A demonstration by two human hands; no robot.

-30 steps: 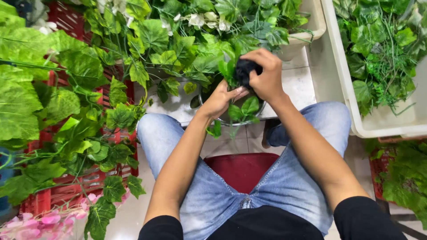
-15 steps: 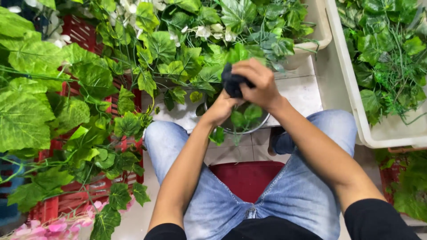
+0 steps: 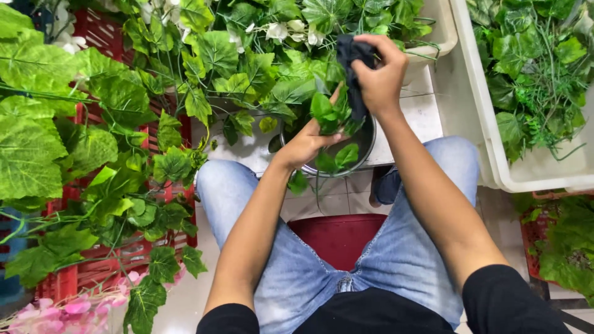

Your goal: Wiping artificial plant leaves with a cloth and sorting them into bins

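Head view shows our right hand (image 3: 380,77) has risen, clenching the dark cloth (image 3: 354,62) above the metal bowl's (image 3: 365,145) far rim, while our left hand (image 3: 306,143) pinches a leafy sprig (image 3: 328,111), mid-wipe.

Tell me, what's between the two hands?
In the head view, green leaves sit between the left hand and the right hand, which grips a dark cloth.

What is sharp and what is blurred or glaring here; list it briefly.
Head view: even, soft light, no hard shadows; right hand gripping the dark cloth and left hand holding leaves are sharp; big near leaves at left slightly soft; white tub bright, mildly washed out; edges bend slightly.
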